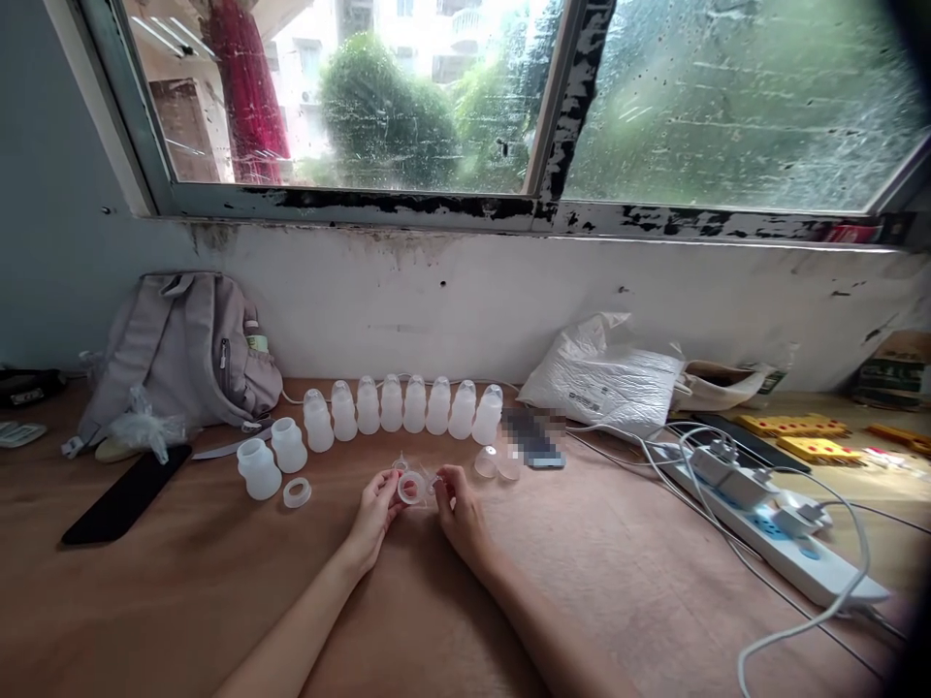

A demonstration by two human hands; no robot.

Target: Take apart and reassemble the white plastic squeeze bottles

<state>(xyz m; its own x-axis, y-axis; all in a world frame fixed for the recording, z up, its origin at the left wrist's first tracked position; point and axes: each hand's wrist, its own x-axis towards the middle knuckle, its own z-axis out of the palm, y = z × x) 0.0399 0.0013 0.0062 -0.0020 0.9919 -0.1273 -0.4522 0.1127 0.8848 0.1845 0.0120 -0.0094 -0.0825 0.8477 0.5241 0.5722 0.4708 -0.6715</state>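
Fingers of my left hand (376,516) are closed around a whitish bottle collar ring (412,501), its opening facing me. My right hand (461,517) pinches a small clear piece (432,483) just right of the ring; it looks like a soft bottle teat, though the fingers partly cover it. To the left stand two open frosted baby bottles (260,473), with another collar ring (289,498) lying flat beside them. Behind my hands, several capped baby bottles (391,405) form a curved row. Two small clear domed caps (486,462) rest right of my right hand.
A black flat case (127,499) and a grey backpack (181,349) are on the left. At the right lie a blurred-out phone (545,456), a silvery bag (611,378), and a power strip (821,567) with loose white cables. A window wall closes the back.
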